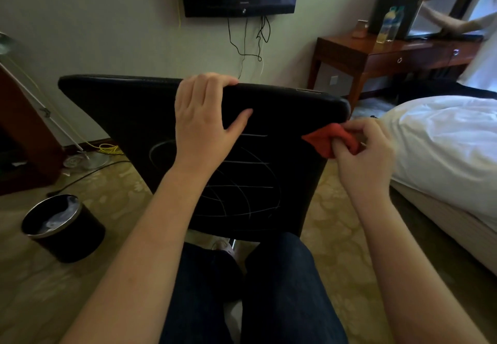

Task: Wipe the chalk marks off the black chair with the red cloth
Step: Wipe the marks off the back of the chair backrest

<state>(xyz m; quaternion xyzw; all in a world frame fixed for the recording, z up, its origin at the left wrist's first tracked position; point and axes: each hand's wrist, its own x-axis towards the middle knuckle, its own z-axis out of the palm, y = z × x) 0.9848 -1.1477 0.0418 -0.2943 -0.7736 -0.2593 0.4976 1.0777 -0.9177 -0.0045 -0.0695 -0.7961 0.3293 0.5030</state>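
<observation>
Black padded chair (129,107) stands right in front of the person, its back toward them, w/ white chalk marks (242,182) (a circle & crossing curved lines) over the backrest. L hand (204,123) grips the top edge, fingers curled over it, thumb flat on the back. R hand (368,150) pinches a bunched red cloth (326,142) just beside the chair's right edge, near the top corner; can't tell if the cloth touches it. White bed (443,142) at right, round black waste bin (64,228) on the floor at left.

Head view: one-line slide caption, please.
The left hand grips the black chair; the right hand holds the red cloth near unwiped chalk marks.
</observation>
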